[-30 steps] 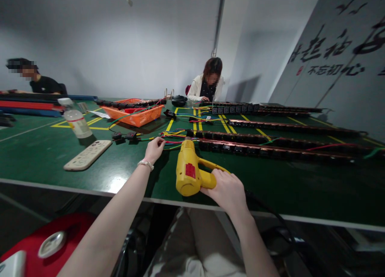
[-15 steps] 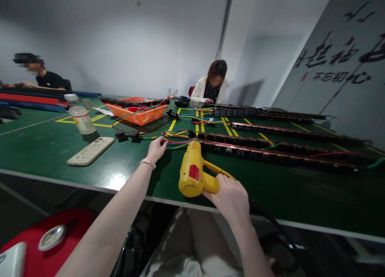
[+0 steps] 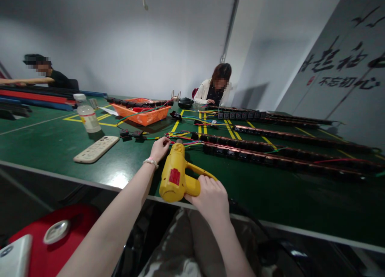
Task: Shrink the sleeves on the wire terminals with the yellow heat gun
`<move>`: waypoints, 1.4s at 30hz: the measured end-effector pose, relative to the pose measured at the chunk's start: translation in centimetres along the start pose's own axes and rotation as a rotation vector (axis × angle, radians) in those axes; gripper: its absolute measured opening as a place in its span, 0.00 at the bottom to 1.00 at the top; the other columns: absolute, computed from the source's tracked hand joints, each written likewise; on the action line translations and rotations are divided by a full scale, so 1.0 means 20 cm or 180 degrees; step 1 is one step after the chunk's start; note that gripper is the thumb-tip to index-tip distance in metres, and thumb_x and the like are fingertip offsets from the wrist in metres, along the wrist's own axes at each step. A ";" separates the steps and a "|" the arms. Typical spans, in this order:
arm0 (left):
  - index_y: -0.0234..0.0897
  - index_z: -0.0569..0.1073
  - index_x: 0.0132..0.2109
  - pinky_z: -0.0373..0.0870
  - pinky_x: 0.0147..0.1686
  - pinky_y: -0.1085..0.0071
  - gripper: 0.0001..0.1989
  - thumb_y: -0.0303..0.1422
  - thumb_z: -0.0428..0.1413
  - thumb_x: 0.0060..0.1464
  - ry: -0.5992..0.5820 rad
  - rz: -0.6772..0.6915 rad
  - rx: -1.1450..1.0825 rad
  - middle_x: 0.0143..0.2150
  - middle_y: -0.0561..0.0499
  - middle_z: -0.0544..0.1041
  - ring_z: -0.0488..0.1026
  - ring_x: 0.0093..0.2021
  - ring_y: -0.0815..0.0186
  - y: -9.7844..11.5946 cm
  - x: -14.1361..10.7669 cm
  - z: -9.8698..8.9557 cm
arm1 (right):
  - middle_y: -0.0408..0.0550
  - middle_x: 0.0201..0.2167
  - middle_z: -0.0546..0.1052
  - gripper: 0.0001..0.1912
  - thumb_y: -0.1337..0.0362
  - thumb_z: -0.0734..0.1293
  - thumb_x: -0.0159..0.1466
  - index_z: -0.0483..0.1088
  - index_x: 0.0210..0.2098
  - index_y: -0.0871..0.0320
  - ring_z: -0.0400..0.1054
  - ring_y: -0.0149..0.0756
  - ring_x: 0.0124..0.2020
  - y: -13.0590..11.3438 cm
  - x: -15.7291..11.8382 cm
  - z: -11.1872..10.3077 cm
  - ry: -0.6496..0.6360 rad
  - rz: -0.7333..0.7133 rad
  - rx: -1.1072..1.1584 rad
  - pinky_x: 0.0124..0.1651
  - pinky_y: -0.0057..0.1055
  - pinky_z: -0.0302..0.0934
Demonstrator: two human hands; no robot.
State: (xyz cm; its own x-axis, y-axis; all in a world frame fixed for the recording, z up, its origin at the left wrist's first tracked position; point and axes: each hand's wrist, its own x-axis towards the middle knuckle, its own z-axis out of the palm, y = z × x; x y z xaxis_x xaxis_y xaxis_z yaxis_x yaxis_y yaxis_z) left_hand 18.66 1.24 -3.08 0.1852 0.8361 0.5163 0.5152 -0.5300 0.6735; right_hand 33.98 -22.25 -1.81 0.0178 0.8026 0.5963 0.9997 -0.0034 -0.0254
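In my right hand (image 3: 210, 196) is the handle of a yellow heat gun (image 3: 174, 172) with a red label. Its nozzle points away from me at the coloured wires (image 3: 189, 142), close to my left hand. My left hand (image 3: 160, 148) is closed in a pinch at the wires' left part; the fingertips are partly hidden, but wires run out from them. To the right, the wires join a long black strip with copper-coloured edges (image 3: 255, 158). Black connectors (image 3: 132, 135) on wires lie left of my left hand.
A phone (image 3: 96, 149) and a bottle (image 3: 88, 114) stand on the green table at left. Behind is an orange basket (image 3: 144, 117) holding strips. More strips (image 3: 288, 136) lie to the right. Two people sit across the table. A red stool (image 3: 81, 216) is at lower left.
The heat gun in my right hand has moved left along the wires, nearer my left hand. My left hand keeps its pinch. The view has shifted slightly.
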 end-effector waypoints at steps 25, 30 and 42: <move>0.36 0.74 0.36 0.67 0.38 0.69 0.08 0.33 0.51 0.53 0.0095 0.0104 0.0069 0.33 0.48 0.76 0.72 0.35 0.64 -0.02 0.00 0.01 | 0.42 0.25 0.73 0.22 0.42 0.68 0.51 0.63 0.27 0.56 0.68 0.34 0.30 0.16 0.03 -0.01 -0.0140 -0.0178 0.0109 0.35 0.31 0.49; 0.36 0.73 0.35 0.66 0.37 0.70 0.08 0.33 0.51 0.53 0.0110 0.0124 0.0043 0.32 0.48 0.76 0.71 0.33 0.65 -0.02 0.00 0.01 | 0.43 0.25 0.74 0.23 0.41 0.66 0.51 0.64 0.27 0.56 0.69 0.35 0.30 0.22 0.02 -0.03 -0.0185 -0.0077 0.0026 0.34 0.31 0.49; 0.36 0.74 0.35 0.67 0.37 0.70 0.08 0.34 0.51 0.52 -0.0015 0.0027 0.0097 0.33 0.48 0.76 0.72 0.34 0.64 -0.05 0.01 0.02 | 0.44 0.24 0.72 0.20 0.45 0.65 0.55 0.62 0.26 0.56 0.67 0.36 0.30 0.31 -0.03 -0.04 0.0190 0.0083 -0.0397 0.35 0.31 0.50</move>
State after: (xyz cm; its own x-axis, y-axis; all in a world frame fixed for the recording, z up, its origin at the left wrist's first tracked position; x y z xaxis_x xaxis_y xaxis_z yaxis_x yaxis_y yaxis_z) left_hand 18.60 1.96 -3.82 0.1936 0.8324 0.5193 0.5387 -0.5325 0.6528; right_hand 40.21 -23.13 -1.71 0.0413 0.7644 0.6434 0.9933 -0.1010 0.0562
